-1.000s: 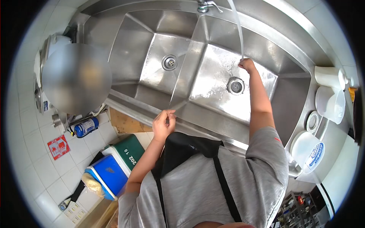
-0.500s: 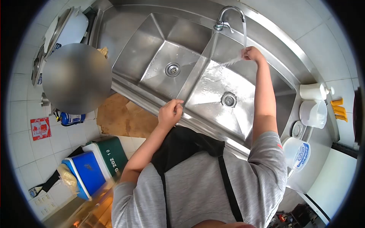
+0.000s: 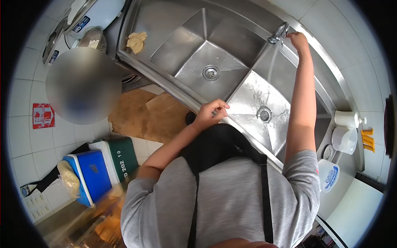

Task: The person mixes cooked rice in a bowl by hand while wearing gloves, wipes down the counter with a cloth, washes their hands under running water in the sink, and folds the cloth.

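My right hand (image 3: 299, 42) reaches out to the chrome faucet (image 3: 283, 29); its bent fingers are closed at the spout, though the exact contact is hard to see. Water runs from the spout into the right basin (image 3: 260, 118) of the steel sink and spreads around its drain (image 3: 264, 114). My left hand (image 3: 211, 114) hovers at the sink's front edge, fingers loosely curled and apart, with nothing visible in it. The left basin (image 3: 211, 58) has wet drops on its walls.
A yellowish cloth (image 3: 136, 42) lies on the sink's left ledge. White containers (image 3: 345, 139) stand along the right side. Blue (image 3: 93, 169) and green (image 3: 120, 159) coolers sit on the lower left, near brown cardboard (image 3: 151, 118) on the floor.
My right hand has left the water stream and moved up to the faucet spout. The spout has swung, and the stream falls at a different angle. The view has shifted leftward.
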A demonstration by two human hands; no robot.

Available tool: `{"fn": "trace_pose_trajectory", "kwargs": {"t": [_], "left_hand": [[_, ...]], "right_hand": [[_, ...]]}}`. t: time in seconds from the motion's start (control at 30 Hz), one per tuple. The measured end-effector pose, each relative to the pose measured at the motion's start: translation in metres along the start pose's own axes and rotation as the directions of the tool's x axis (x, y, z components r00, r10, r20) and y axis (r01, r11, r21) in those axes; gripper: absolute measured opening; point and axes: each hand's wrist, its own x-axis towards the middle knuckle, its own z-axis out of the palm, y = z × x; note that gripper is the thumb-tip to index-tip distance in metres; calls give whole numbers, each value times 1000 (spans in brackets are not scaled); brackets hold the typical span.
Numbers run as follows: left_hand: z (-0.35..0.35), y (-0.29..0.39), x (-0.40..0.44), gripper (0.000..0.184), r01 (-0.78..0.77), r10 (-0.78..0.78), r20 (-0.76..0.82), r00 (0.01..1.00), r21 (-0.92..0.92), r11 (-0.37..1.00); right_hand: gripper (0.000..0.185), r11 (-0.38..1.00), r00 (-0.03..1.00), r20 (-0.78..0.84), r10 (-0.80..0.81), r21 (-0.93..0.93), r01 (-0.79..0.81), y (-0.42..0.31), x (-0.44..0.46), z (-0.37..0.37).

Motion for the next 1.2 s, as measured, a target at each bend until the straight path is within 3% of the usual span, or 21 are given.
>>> {"fn": "trace_pose_trajectory", "kwargs": {"t": [0.1, 0.17, 0.2, 0.27, 0.3, 0.33, 0.37, 0.4, 0.53, 0.63, 0.77, 0.8, 0.9, 1.13, 1.2], "left_hand": [[-44, 8, 7, 10, -76, 76, -91, 993, 7, 997], [-72, 8, 9, 10, -54, 45, -204, 978, -38, 998], [-86, 11, 10, 11, -63, 49, -261, 964, -48, 997], [-115, 9, 14, 11, -86, 68, -337, 939, -40, 995], [-129, 5, 13, 11, -93, 78, -359, 930, -25, 995], [-143, 1, 13, 12, -97, 86, -382, 920, -9, 995], [-155, -2, 14, 12, -81, 72, -392, 917, -5, 997], [-166, -5, 13, 12, -63, 57, -403, 914, -2, 998], [-202, -19, 11, 13, -52, 71, -428, 901, 55, 997], [-215, -27, 8, 13, -41, 94, -441, 893, 128, 991], [-226, -37, 7, 13, -39, 125, -431, 894, 203, 978], [-228, -37, 8, 13, -45, 138, -424, 895, 221, 974], [-234, -35, 14, 13, -61, 161, -416, 895, 244, 968], [-236, -23, 34, 12, -35, 133, -401, 907, 244, 969], [-233, -22, 39, 11, -44, 130, -389, 912, 224, 974]], "right_hand": [[26, 988, 997, -36, 63, 144, -57, -35, -4, 30], [26, 953, 984, -67, 165, 269, -142, -57, -15, 40], [25, 800, 967, -145, 211, 594, -86, -56, -23, 53], [21, 237, 858, -21, 513, 964, -118, -21, -5, 110], [18, -21, 880, 127, 458, 991, -132, -13, -11, 137], [18, -281, 826, 348, 444, 929, -241, -38, -28, 145], [34, -449, 775, 450, 443, 860, -242, -35, -26, 168], [51, -736, 648, 707, 284, 594, -326, -37, -23, 173], [62, -732, 778, 507, 372, 675, -90, -50, -24, 189], [63, -840, 748, 594, 296, 535, -92, -48, -10, 177], [68, -757, 678, 668, 305, 603, -254, -46, -1, 165], [73, -723, 690, 655, 308, 633, -277, -45, 0, 164], [75, -824, 752, 639, 163, 508, -253, -49, -4, 162], [74, -654, 729, 672, 133, 612, -445, -52, -15, 150], [75, -619, 751, 660, 40, 606, -500, -56, -16, 146]]}}
